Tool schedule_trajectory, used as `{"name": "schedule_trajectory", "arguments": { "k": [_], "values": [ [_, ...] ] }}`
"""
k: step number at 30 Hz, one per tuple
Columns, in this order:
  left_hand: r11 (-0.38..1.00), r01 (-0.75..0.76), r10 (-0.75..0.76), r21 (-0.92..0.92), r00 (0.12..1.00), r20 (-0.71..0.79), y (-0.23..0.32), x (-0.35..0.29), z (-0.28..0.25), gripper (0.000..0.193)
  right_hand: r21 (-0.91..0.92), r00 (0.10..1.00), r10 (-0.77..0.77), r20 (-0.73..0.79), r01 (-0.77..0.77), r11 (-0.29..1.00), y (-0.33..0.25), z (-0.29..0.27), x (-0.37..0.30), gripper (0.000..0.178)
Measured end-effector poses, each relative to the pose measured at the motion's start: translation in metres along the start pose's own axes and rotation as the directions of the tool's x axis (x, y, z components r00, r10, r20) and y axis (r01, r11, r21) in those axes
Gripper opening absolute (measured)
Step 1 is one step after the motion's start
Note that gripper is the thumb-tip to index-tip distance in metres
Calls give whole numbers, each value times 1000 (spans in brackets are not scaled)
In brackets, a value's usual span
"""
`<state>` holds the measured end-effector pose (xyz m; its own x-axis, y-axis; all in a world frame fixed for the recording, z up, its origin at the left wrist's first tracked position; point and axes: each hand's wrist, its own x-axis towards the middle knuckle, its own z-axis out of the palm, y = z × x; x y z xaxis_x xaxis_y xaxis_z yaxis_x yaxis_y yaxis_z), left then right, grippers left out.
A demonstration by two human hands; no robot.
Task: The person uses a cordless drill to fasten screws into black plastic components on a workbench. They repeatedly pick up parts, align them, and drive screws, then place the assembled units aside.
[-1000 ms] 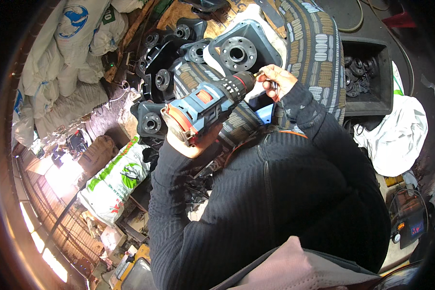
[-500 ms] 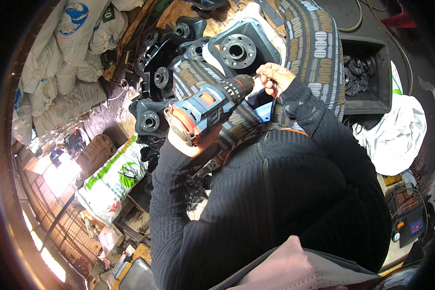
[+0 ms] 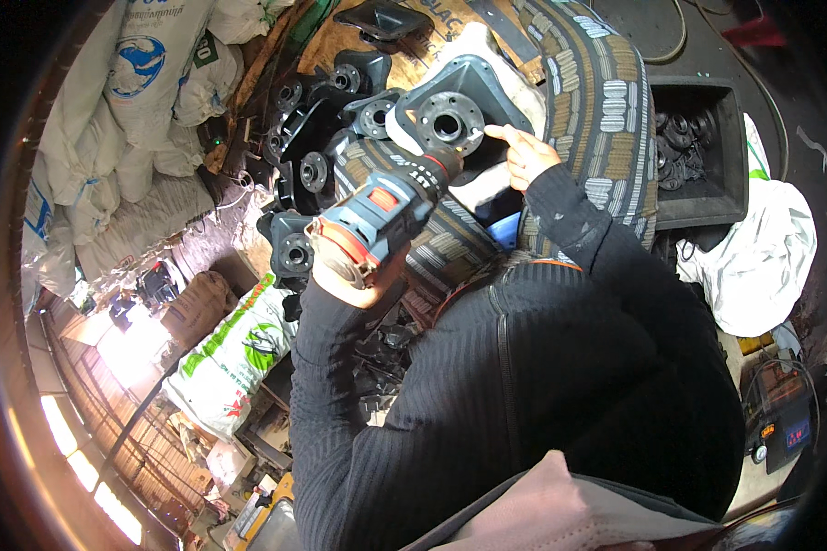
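My left hand [image 3: 358, 283] is closed round the handle of a blue-grey cordless drill [image 3: 381, 213] with orange-red parts. The drill's dark chuck reaches the lower edge of a round metal flange [image 3: 450, 124] with a centre hole and a ring of smaller holes. That flange sits on a black square-based housing [image 3: 501, 92], tilted on my patterned lap. To its right, my right hand [image 3: 530, 161] points its index finger at the flange, other fingers curled in; whatever they may hold is hidden. The drill's tip does not show clearly.
Several similar black flanged housings [image 3: 314, 172] crowd the left side, with another housing [image 3: 386, 20] on the board beyond. On the right stands a black bin [image 3: 703, 197] of dark parts beside a white sack [image 3: 753, 257]. Stacked white sacks [image 3: 147, 110] fill the far left.
The drill's chuck has moved from my right fingers up and left to the flange. My right hand has come off the chuck and its index finger now stretches toward the flange.
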<state>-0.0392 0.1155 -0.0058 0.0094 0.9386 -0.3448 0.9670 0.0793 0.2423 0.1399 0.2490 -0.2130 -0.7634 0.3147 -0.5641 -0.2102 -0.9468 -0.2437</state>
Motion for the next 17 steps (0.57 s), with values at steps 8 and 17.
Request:
{"name": "schedule_trajectory", "arguments": {
  "k": [8, 17],
  "values": [
    [970, 149, -158, -194, 987, -29, -36, 41, 8, 40, -272, 879, -394, -268, 323, 907, 18, 10, 50, 25],
    [933, 342, -288, -109, 894, 343, -46, 72, 3, 57, -337, 929, -265, -258, 170, 926, 20, 3, 54, 24]
  ]
}}
